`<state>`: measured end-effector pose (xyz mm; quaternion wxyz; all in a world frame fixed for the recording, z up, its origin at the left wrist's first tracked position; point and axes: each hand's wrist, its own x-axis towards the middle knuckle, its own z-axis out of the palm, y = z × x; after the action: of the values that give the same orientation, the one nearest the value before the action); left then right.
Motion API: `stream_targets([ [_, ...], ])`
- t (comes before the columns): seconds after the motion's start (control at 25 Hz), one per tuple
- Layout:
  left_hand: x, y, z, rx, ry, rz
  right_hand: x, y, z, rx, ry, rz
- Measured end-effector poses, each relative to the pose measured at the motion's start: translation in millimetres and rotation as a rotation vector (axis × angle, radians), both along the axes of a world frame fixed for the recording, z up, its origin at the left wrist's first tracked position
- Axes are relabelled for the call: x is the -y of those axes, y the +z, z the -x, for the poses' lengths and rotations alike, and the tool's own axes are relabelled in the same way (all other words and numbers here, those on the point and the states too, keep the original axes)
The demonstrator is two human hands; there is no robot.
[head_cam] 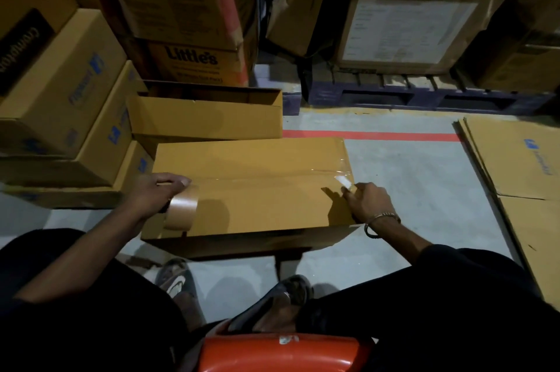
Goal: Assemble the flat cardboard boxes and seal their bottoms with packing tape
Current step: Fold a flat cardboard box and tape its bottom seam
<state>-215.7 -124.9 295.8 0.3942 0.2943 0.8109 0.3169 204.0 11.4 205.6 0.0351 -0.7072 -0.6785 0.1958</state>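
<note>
You're seated low over the concrete floor (409, 189), and the cardboard box (251, 186) lies right in front of you at dead centre, bottom flaps closed and facing up. Your left hand (151, 194) is at the box's nine o'clock end, fingers curled around the roll of packing tape (181, 211), which stands on edge at the box's near-left corner. A clear strip of tape (272, 176) runs from the roll across the centre seam toward three o'clock, glinting near the far end. Your right hand (368, 200) is at that three o'clock end, fingers (348, 191) drawn together and pressing down beside the shiny end of the strip; whether they pinch the tape or only press it, I can't tell. There's a metal bangle (383, 217) on your right wrist. Just behind your box, at twelve o'clock, sits a second assembled box (206, 120), open side up, touching or nearly touching yours. Over at nine to ten o'clock there's a stack of closed boxes with blue logos (69, 105), leaning together. At three o'clock, a pile of flat cardboard blanks (515, 165) lies on the floor, well apart from your box. A red floor line (394, 135) runs left to right behind the box. Further back, around one o'clock, big cartons sit on a dark pallet (424, 95). Down at six o'clock, your sandalled feet (272, 296) rest on the floor, with the rim of an orange stool (281, 353) at the very bottom.
</note>
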Motion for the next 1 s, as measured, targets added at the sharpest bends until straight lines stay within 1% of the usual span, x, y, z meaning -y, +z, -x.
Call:
stream_targets([
  [0.08,-4.3,-10.0,23.3,-0.212,0.142,-0.011,-7.8,-1.6,9.0,-0.022,0.001,-0.095],
  [0.2,-12.5,-16.1,37.1,-0.623,0.217,0.091,-19.0,-0.4,31.2,-0.049,0.053,-0.208],
  [0.28,-18.5,-19.6,39.4,-0.771,0.236,0.127,-24.1,-2.9,50.3,-0.059,0.152,-0.231],
  [0.36,-22.1,-29.4,40.6,-0.815,0.244,0.171,-28.2,-13.1,70.1,-0.107,0.260,-0.232],
  [0.44,-22.6,-44.6,45.8,-0.789,0.307,0.193,-34.2,-23.1,90.8,-0.170,0.366,-0.180],
  [0.52,-22.5,-64.2,51.9,-0.775,0.294,0.167,-37.1,-32.8,111.3,-0.210,0.468,-0.120],
  [0.56,-22.2,-72.6,54.4,-0.787,0.250,0.138,-36.0,-36.9,120.1,-0.183,0.513,-0.110],
  [0.6,-21.4,-80.4,58.0,-0.786,0.220,0.107,-34.0,-41.3,126.3,-0.113,0.556,-0.122],
  [0.64,-21.4,-86.7,62.7,-0.780,0.208,0.081,-31.3,-43.5,129.5,-0.027,0.587,-0.151],
  [0.68,-22.8,-91.3,66.2,-0.735,0.243,0.055,-29.6,-44.6,129.6,0.043,0.590,-0.183],
  [0.76,-24.8,-96.0,75.4,-0.580,0.388,0.027,-30.6,-41.9,122.7,0.122,0.488,-0.221],
  [0.84,-23.5,-99.3,86.1,-0.383,0.489,0.055,-35.6,-38.9,108.2,0.156,0.264,-0.161],
  [0.92,-21.5,-101.1,93.1,-0.141,0.546,0.078,-39.9,-35.2,92.0,0.093,0.019,-0.047],
  [1.0,-19.8,-104.3,91.7,0.066,0.606,0.079,-44.7,-32.9,80.5,0.002,-0.110,0.039],
])
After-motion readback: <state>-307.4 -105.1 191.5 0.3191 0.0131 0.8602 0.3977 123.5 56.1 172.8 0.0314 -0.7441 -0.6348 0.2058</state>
